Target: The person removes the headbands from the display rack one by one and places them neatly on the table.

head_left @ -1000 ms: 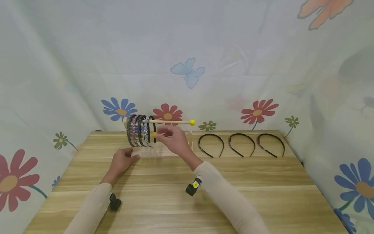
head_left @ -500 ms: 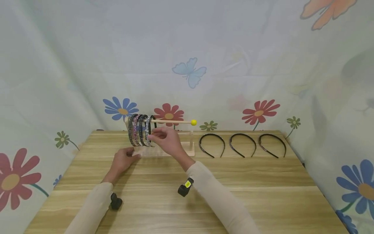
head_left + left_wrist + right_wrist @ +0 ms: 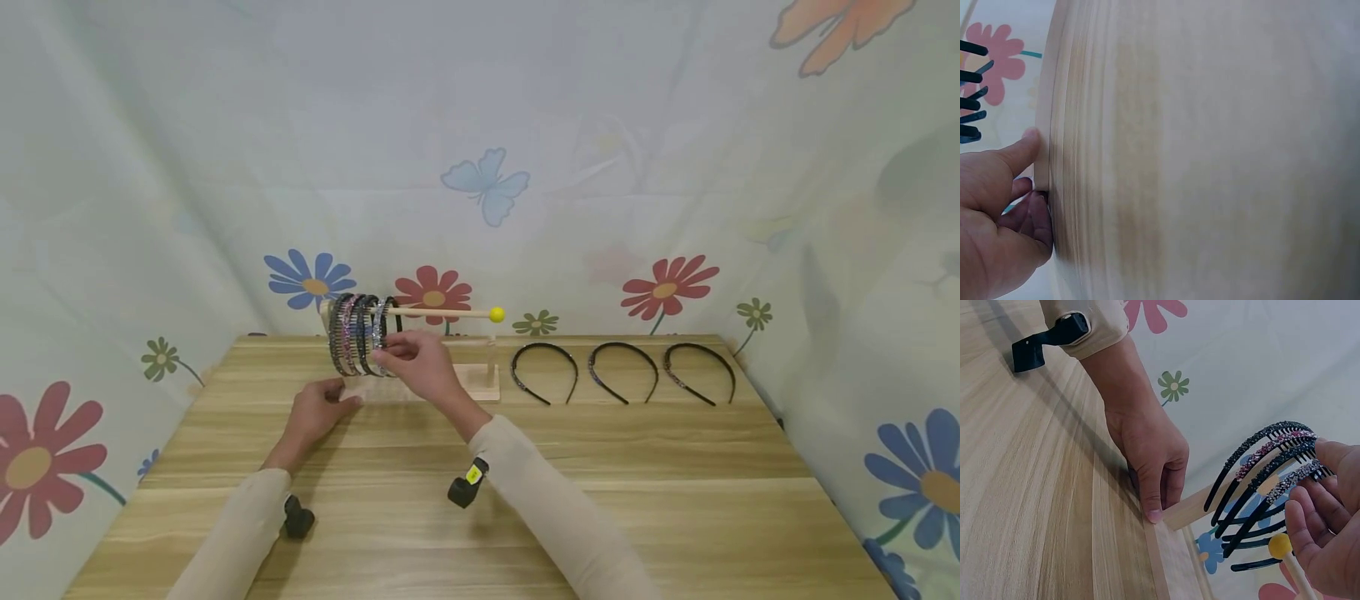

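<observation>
Several glittery, toothed headbands (image 3: 348, 333) hang side by side at the left end of a wooden display stand (image 3: 482, 382). My right hand (image 3: 422, 364) pinches the outermost front one, a silver-sparkled headband (image 3: 1286, 484), between thumb and fingers. It hangs on a wooden rod (image 3: 450, 313) tipped with a yellow ball (image 3: 497, 315). My left hand (image 3: 311, 414) grips the left end of the stand's base; in the left wrist view its thumb (image 3: 1024, 150) lies along the base's edge, the other fingers curled at the corner. A second yellow ball (image 3: 1280, 545) shows in the right wrist view.
On the wood-grain table (image 3: 600, 500), right of the stand, lie three separate headbands: one nearest (image 3: 516, 383), a middle one (image 3: 594, 382) and a far-right one (image 3: 670, 375). A flower-printed cloth (image 3: 360, 125) hangs behind and at both sides.
The right hand has moved left along the stand, from the front rod's ball end to the silver headband by the others. The left hand stays at the base.
</observation>
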A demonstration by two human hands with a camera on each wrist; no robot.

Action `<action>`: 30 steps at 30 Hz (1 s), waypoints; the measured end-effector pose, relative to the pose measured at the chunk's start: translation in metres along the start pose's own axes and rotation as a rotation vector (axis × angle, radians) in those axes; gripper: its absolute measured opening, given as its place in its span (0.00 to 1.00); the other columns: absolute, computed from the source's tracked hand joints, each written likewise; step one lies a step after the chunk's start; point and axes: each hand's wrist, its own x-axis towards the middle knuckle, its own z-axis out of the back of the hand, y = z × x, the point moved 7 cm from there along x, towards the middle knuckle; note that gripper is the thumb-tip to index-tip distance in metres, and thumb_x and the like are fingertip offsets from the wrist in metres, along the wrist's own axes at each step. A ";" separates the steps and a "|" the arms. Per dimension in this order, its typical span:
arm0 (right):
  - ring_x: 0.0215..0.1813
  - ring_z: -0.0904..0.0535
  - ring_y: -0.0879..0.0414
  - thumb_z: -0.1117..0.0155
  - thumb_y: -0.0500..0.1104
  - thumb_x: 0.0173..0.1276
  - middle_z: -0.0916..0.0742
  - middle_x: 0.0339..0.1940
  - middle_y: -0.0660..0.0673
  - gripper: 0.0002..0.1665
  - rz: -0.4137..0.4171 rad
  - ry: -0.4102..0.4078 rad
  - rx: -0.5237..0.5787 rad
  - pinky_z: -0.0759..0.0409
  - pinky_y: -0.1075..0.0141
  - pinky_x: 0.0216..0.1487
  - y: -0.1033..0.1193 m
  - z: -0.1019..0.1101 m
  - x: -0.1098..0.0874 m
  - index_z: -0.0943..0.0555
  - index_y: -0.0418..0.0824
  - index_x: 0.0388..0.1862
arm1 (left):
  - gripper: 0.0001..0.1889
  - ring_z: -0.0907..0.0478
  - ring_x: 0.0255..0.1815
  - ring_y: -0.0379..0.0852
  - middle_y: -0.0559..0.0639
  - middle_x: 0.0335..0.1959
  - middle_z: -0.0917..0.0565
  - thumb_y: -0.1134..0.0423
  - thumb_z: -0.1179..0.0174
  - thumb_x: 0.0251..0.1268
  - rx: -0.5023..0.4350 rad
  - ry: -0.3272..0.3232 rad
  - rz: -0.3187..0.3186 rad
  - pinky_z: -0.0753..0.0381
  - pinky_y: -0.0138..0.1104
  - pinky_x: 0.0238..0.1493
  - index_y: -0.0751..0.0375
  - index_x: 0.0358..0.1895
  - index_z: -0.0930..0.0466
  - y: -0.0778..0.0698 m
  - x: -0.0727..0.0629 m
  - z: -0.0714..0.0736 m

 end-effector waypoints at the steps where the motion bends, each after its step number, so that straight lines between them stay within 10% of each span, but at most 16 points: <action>1: 0.46 0.15 0.61 0.27 0.51 0.69 0.11 0.46 0.48 0.23 0.001 0.001 -0.001 0.17 0.68 0.43 0.000 0.000 0.000 0.15 0.40 0.57 | 0.28 0.21 0.53 0.59 0.69 0.54 0.17 0.57 0.31 0.68 -0.002 -0.002 -0.002 0.23 0.56 0.58 0.75 0.62 0.22 0.000 0.000 0.000; 30: 0.46 0.15 0.60 0.31 0.48 0.72 0.10 0.47 0.48 0.18 0.010 -0.048 -0.133 0.17 0.68 0.44 0.004 0.015 0.001 0.14 0.43 0.57 | 0.27 0.19 0.54 0.63 0.70 0.53 0.16 0.56 0.31 0.68 0.022 -0.005 -0.003 0.23 0.56 0.58 0.75 0.60 0.21 -0.005 -0.003 0.001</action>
